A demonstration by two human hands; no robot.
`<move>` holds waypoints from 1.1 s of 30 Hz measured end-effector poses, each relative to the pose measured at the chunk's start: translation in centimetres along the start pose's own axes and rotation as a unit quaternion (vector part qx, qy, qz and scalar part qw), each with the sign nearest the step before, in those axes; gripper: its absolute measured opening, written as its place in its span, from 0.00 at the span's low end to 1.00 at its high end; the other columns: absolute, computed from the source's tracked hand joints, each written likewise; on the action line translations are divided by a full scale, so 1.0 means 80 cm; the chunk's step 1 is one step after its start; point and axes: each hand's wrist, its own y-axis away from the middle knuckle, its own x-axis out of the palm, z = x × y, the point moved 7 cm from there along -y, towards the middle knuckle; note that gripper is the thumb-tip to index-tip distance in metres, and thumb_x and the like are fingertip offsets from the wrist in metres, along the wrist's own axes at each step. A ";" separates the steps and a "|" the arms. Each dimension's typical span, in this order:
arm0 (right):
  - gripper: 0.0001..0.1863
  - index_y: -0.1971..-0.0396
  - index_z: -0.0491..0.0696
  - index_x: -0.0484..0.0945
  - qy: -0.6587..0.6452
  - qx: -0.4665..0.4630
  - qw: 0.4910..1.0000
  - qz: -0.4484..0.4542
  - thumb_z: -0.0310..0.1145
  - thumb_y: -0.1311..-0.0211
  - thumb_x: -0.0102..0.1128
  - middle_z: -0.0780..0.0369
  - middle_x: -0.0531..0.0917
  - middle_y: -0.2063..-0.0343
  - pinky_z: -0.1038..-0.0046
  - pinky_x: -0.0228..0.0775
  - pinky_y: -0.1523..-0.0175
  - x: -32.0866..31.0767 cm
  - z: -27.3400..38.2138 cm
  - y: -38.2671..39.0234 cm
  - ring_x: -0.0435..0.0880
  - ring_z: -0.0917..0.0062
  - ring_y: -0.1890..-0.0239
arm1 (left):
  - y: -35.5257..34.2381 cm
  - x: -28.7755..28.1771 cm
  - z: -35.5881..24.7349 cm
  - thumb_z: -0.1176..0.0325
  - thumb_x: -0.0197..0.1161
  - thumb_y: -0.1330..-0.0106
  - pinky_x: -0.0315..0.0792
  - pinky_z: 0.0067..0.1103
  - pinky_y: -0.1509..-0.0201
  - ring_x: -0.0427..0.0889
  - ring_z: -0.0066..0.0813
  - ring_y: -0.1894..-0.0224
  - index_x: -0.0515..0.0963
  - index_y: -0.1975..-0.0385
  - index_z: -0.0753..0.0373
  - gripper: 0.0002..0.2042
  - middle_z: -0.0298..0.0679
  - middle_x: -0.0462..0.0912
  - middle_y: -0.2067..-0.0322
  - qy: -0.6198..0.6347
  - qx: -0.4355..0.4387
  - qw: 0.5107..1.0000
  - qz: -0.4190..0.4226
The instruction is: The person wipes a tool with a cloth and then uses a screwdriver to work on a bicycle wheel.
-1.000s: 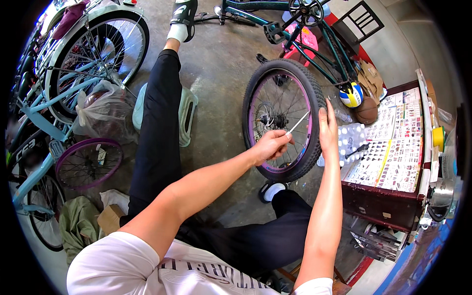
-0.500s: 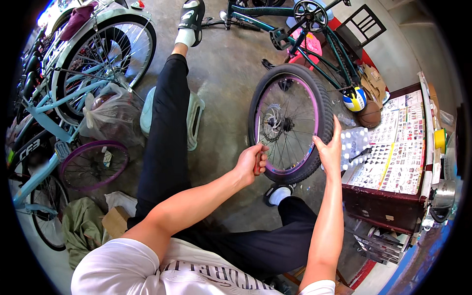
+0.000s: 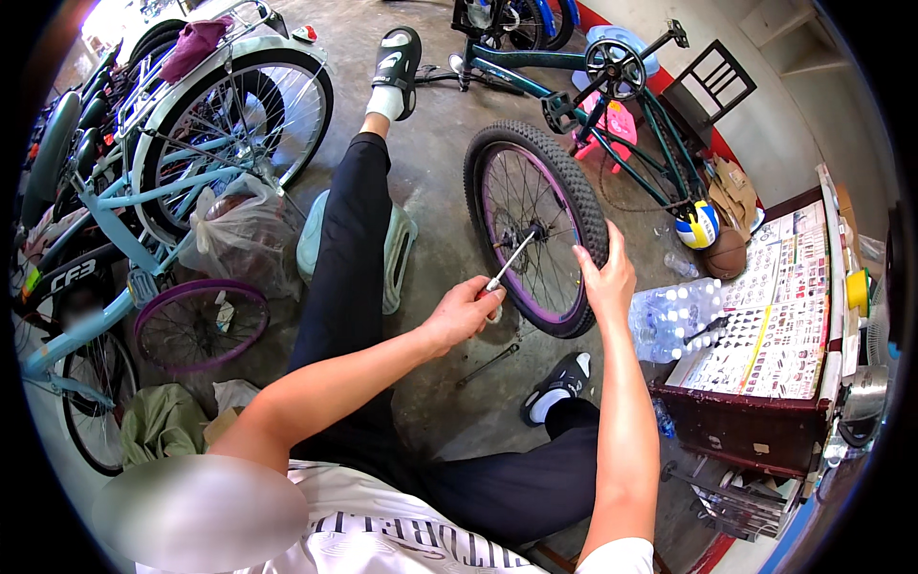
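A bicycle wheel [image 3: 564, 163] with a knobbly black tyre and purple rim stands tilted between my hands. My right hand [image 3: 608, 279] grips the right side of its tyre, with thumb and fingers on either side. My left hand [image 3: 467, 312] is closed round the near end of a slim metal rod [image 3: 516, 258]. The rod's far tip points at the hub [image 3: 537, 231] and seems to reach it; whether it enters the hub is too small to tell. Part of the rod's near end is hidden by my fingers. Below the wheel, a thin dark rod [image 3: 490, 364] lies on the floor.
An upturned dark green bicycle frame [image 3: 660, 143] is beyond the wheel. Right are wrapped water bottles [image 3: 674, 320] and a dark red cabinet [image 3: 746, 411]. Left are a light blue bicycle [image 3: 120, 234], a loose purple rim [image 3: 260, 330] and a pale green stool [image 3: 402, 249].
The wheel has turned and tilted, its brake disc side now facing away. My left hand has moved left and down, and the metal rod now shows clearly. My right hand stays on the tyre.
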 end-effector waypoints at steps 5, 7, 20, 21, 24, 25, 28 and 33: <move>0.35 0.34 0.52 0.75 -0.044 -0.028 0.998 -0.029 0.54 0.35 0.69 0.48 0.87 0.50 0.57 0.77 0.45 -0.022 0.021 -0.032 0.86 0.50 0.47 | 0.007 -0.025 -0.057 0.61 0.60 0.24 0.73 0.28 0.63 0.79 0.33 0.70 0.75 0.42 0.63 0.17 0.39 0.81 0.68 -0.267 0.165 0.947 -0.061; 0.34 0.34 0.53 0.76 -0.034 -0.041 0.999 0.005 0.55 0.35 0.68 0.49 0.88 0.51 0.57 0.77 0.45 -0.034 0.024 -0.043 0.87 0.51 0.48 | 0.018 -0.022 -0.095 0.64 0.59 0.26 0.74 0.36 0.52 0.82 0.49 0.59 0.74 0.40 0.62 0.18 0.48 0.81 0.64 -0.322 0.223 0.918 -0.055; 0.29 0.35 0.54 0.75 0.092 0.034 0.990 -0.096 0.55 0.27 0.59 0.50 0.86 0.49 0.56 0.78 0.50 -0.020 -0.030 -0.035 0.87 0.51 0.50 | -0.046 0.010 -0.204 0.63 0.64 0.31 0.81 0.42 0.55 0.87 0.52 0.57 0.79 0.44 0.59 0.17 0.46 0.82 0.56 -0.599 0.292 0.743 -0.067; 0.28 0.35 0.54 0.75 0.086 0.026 0.991 -0.098 0.55 0.27 0.59 0.50 0.87 0.49 0.55 0.78 0.49 -0.021 -0.028 -0.033 0.87 0.51 0.50 | -0.051 0.016 -0.211 0.63 0.64 0.31 0.81 0.41 0.56 0.87 0.51 0.57 0.79 0.44 0.59 0.17 0.45 0.82 0.56 -0.616 0.289 0.731 -0.057; 0.27 0.37 0.54 0.77 0.070 0.013 0.992 -0.103 0.54 0.27 0.60 0.49 0.87 0.51 0.55 0.79 0.50 -0.025 -0.020 -0.028 0.87 0.49 0.51 | -0.055 0.033 -0.225 0.60 0.66 0.32 0.83 0.39 0.59 0.89 0.47 0.60 0.80 0.48 0.58 0.16 0.43 0.84 0.57 -0.659 0.312 0.683 -0.042; 0.27 0.37 0.54 0.77 0.065 0.010 0.993 -0.100 0.54 0.27 0.61 0.49 0.88 0.52 0.55 0.79 0.50 -0.027 -0.020 -0.027 0.87 0.49 0.51 | -0.056 0.038 -0.226 0.60 0.66 0.32 0.83 0.39 0.60 0.89 0.47 0.60 0.81 0.49 0.58 0.15 0.43 0.84 0.58 -0.676 0.311 0.667 -0.037; 0.26 0.38 0.54 0.78 0.053 -0.004 0.993 -0.106 0.53 0.29 0.62 0.49 0.88 0.56 0.56 0.79 0.53 -0.030 -0.016 -0.026 0.88 0.50 0.54 | -0.053 0.050 -0.229 0.63 0.67 0.36 0.83 0.38 0.62 0.90 0.46 0.63 0.82 0.53 0.59 0.13 0.44 0.85 0.61 -0.707 0.324 0.628 -0.028; 0.26 0.38 0.55 0.79 0.025 -0.021 0.994 -0.107 0.51 0.30 0.65 0.51 0.89 0.55 0.57 0.80 0.55 -0.027 -0.008 -0.025 0.89 0.52 0.55 | -0.056 0.059 -0.241 0.69 0.67 0.44 0.84 0.36 0.62 0.90 0.46 0.64 0.85 0.62 0.64 0.11 0.47 0.88 0.63 -0.755 0.290 0.588 0.002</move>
